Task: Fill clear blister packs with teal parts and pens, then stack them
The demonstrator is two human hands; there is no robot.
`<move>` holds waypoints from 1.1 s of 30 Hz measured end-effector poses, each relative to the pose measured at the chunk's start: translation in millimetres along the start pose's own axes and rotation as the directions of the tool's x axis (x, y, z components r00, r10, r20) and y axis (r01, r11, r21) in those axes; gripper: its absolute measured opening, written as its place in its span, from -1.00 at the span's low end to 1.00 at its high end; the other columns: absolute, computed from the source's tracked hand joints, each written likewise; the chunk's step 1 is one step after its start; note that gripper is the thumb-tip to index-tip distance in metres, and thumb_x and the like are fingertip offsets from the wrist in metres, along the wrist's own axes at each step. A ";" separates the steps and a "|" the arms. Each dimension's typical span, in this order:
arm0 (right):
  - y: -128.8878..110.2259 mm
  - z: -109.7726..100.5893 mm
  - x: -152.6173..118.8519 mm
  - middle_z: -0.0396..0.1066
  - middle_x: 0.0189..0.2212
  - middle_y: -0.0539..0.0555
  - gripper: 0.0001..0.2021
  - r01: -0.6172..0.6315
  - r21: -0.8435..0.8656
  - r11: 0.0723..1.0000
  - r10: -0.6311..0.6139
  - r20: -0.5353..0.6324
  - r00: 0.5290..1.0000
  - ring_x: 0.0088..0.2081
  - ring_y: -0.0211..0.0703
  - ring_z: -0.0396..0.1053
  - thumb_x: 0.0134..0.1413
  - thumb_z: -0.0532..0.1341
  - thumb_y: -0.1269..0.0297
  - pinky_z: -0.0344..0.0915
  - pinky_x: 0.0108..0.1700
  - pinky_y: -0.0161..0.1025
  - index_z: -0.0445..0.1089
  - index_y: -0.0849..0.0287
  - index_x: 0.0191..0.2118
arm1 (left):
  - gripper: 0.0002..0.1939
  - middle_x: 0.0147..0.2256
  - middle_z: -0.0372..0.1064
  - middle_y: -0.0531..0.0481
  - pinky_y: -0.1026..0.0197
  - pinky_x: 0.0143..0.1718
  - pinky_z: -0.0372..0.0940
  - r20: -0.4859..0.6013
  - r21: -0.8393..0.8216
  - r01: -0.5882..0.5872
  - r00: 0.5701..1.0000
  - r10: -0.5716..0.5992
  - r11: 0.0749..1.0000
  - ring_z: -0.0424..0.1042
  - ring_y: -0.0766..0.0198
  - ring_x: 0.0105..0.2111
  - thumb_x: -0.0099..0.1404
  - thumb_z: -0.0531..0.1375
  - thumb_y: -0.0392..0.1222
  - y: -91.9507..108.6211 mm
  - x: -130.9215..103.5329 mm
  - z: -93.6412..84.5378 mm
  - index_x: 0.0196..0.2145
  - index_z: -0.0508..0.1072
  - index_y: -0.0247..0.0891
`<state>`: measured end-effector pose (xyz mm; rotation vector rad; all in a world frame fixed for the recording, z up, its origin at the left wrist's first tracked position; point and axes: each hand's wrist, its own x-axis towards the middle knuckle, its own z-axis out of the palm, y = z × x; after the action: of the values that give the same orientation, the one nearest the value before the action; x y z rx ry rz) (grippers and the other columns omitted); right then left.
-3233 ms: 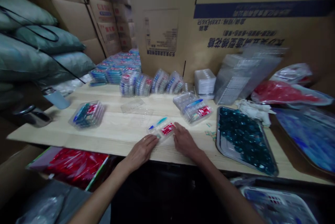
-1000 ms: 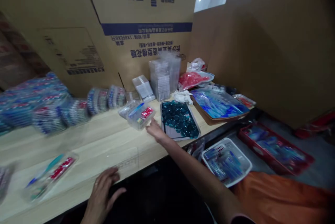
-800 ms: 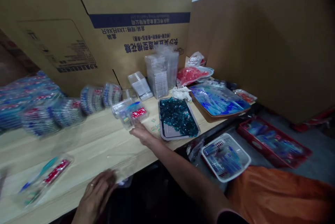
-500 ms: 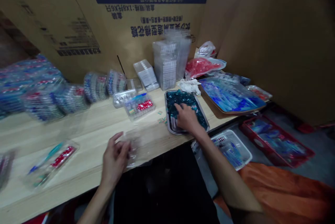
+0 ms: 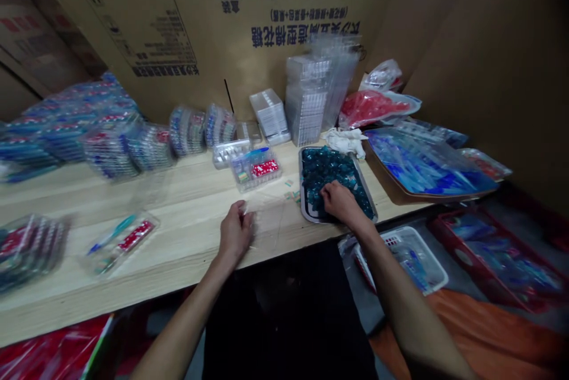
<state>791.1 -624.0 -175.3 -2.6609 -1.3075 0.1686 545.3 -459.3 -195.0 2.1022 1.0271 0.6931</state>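
My right hand is over a metal tray of dark teal pieces, fingers pinched together among them; what they grip is hidden. On the wooden table, my left hand has its fingers curled at the left edge of a clear plastic sheet or case. Small green and tan bits lie just left of the tray. Behind my left hand sits a clear case with red dotted pieces and a blue pen. Another filled clear case lies farther left, blurred.
Stacks of filled packs stand along the back left. Clear trays are stacked by a cardboard wall. At right are a box of blue items, a white basket and a red crate.
The view has shifted left, so things appear farther right. My right hand's fingers have drawn together among the teal pieces. My left hand remains at the clear plastic.
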 end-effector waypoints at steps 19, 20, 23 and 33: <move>31.6 8.8 2.0 0.41 -0.37 0.08 -0.67 0.091 0.622 0.777 0.183 -0.362 0.914 -0.41 -0.16 0.29 0.02 0.07 0.36 0.24 -0.29 -0.22 0.50 0.20 -0.13 | -0.73 -0.14 0.57 -0.08 0.05 -0.01 0.23 -0.009 0.162 -0.853 0.502 0.865 0.497 0.50 0.17 -0.11 0.27 0.13 -0.46 18.3 -18.2 -32.2 -0.14 0.41 -0.18; 27.4 6.7 -0.5 0.37 -0.45 0.03 -0.69 0.108 0.679 0.726 0.189 -0.348 0.918 -0.46 -0.19 0.25 0.04 0.08 0.31 0.21 -0.35 -0.25 0.49 0.19 -0.14 | -0.72 -0.14 0.57 -0.09 0.06 -0.05 0.24 0.084 0.183 -0.864 0.489 0.868 0.469 0.50 0.15 -0.12 0.26 0.12 -0.46 17.2 -18.1 -29.3 -0.14 0.44 -0.19; 5.7 3.9 -10.6 0.19 -0.62 -0.10 -0.69 0.143 0.846 0.514 0.150 -0.253 0.956 -0.57 -0.26 0.13 0.08 0.11 0.14 0.05 -0.50 -0.32 0.46 0.20 -0.17 | -0.66 -0.10 0.55 -0.14 0.05 -0.12 0.25 0.355 0.173 -0.846 0.530 0.770 0.504 0.49 0.11 -0.14 0.24 0.08 -0.46 11.4 -23.3 -21.0 -0.09 0.48 -0.24; -112.1 24.0 -43.7 0.46 -0.31 0.05 -0.58 0.300 0.833 0.465 -0.185 -0.240 0.953 -0.30 -0.19 0.43 0.00 0.08 0.46 0.33 -0.19 -0.23 0.31 0.17 0.04 | -0.64 -0.32 0.50 -0.04 0.26 -0.35 0.34 0.139 -0.527 0.094 0.990 -0.023 0.845 0.46 0.29 -0.43 0.20 0.28 -0.02 48.7 -33.2 -2.3 -0.10 0.55 -0.26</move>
<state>673.6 -588.9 -174.9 -1.5635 -1.1083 0.4789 547.8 -507.8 -161.5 1.5972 0.7172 0.7063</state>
